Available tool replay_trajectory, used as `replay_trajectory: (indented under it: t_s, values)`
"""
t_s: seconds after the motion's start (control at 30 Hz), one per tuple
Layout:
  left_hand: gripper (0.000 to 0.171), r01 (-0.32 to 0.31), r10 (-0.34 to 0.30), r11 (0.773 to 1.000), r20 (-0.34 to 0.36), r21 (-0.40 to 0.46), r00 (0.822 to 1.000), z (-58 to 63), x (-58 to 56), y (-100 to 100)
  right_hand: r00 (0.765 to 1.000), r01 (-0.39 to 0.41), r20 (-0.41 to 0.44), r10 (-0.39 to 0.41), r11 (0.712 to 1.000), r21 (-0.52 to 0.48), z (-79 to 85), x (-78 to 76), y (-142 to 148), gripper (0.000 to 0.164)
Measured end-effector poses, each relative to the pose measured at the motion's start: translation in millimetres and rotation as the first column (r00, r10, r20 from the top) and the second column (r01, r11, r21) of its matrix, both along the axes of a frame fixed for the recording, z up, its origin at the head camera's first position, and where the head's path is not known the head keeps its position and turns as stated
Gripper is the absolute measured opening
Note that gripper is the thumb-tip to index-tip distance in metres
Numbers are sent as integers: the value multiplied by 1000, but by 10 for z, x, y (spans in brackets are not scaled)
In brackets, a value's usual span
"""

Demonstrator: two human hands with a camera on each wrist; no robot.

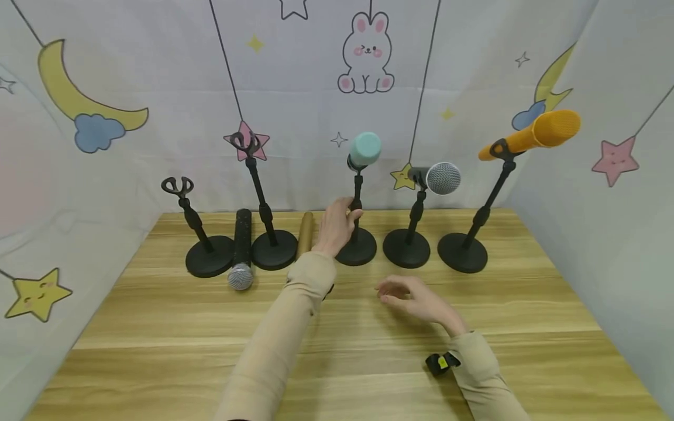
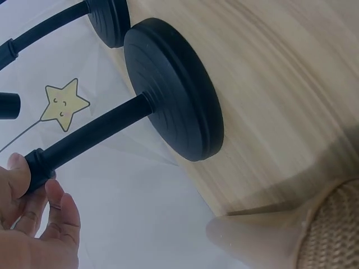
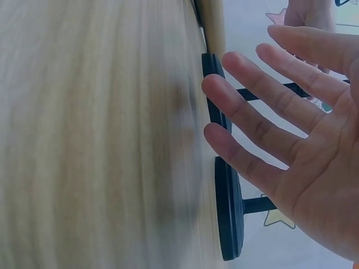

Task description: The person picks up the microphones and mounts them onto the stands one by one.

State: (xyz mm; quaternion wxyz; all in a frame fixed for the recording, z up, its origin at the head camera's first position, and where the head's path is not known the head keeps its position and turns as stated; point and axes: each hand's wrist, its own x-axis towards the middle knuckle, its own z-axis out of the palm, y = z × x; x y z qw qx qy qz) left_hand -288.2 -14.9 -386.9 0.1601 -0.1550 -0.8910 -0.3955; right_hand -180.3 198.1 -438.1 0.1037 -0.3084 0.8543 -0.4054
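Our left grip (image 1: 334,227) is drawn in, thumb and fingertips pinching the black collar (image 2: 40,167) partway up a black, round-based microphone stand (image 1: 360,252). The stand's base sits below that grip on the pale wood-grain worktop (image 1: 368,368), and a microphone with a mint-green rounded head (image 1: 365,148) rides above the grip at the top of the post.

Our right grip (image 1: 413,298) has hold of nothing: its fingers are apart and loosely curved, nearer to us than the left grip and to its right.

Just left of the left grip lies a gold-brown cylindrical microphone (image 1: 305,231); to its right a second black stand (image 1: 406,250) carries a dark microphone with a silver mesh ball head (image 1: 443,178).

We judge the stand stiff and bottom-weighted, its smooth post likely a little slippery. The collar looks the best place for us to pinch, since its thicker rim should stop fingers sliding. The mint-headed microphone perched above probably makes the upper end prone to tipping, so we would keep the post upright, steady the base with the free grip, and avoid pulling by the head.
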Motion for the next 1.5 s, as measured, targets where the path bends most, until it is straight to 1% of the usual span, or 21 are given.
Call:
replay_trajectory:
  t_s: [0.17,0.3,0.37,0.43,0.5,0.6,0.67,0.77,0.87,0.93,0.97,1.1,1.13,1.2,1.27,1.43,1.5]
  values:
    - [33,-39,39,999,35,-13,999,22,-19,5,1000,0,-29,0,1000,-2,-3,-16,-9,30]
    - [36,-54,55,998,54,-18,997,25,-11,28,1000,3,-22,-3,1000,4,-8,-31,-5,31]
    - [35,-46,47,999,74,-17,996,28,6,40,1000,1,-20,-1,1000,7,-13,-35,1,32]
    - [36,-20,23,999,98,-27,995,35,32,49,1000,1,-16,-1,1000,7,-18,-36,7,32]
    - [41,11,-6,999,147,-35,989,43,71,46,1000,0,-17,0,1000,9,-23,-37,14,31]
    - [53,60,-51,998,228,-34,972,43,142,22,1000,3,-18,-3,1000,16,-26,-41,20,30]
    - [62,83,-77,996,290,-10,954,38,202,-12,1000,5,-19,-4,1000,19,-24,-43,22,30]
    - [66,112,-109,994,347,10,932,19,306,-86,1000,5,-15,-5,1000,20,-13,-40,17,30]
    - [69,136,-132,991,406,21,904,5,429,-180,1000,2,-8,-2,1000,24,-1,-30,12,31]
    - [71,150,-144,989,428,21,892,0,510,-250,1000,-1,-1,1,1000,28,2,-24,10,31]
    - [72,157,-148,988,432,16,889,-5,544,-283,1000,-1,3,1,1000,30,5,-20,10,31]
    - [68,180,-191,982,420,64,887,-22,682,-426,1000,4,20,-4,999,35,11,-12,7,33]
    - [67,184,-204,979,425,89,882,-27,715,-462,1000,8,25,-9,999,37,13,-12,5,33]
    - [65,184,-224,974,426,135,876,-38,779,-540,1000,13,26,-14,999,38,15,-15,0,34]
    - [63,171,-227,971,425,166,876,-49,836,-624,1000,17,25,-18,999,40,17,-21,-10,35]
    - [59,140,-194,976,372,168,908,-95,916,-868,1000,8,-5,-7,998,59,38,-47,-72,37]
    - [58,136,-189,976,363,168,912,-110,941,-984,1000,0,-25,2,997,73,46,-66,-115,39]
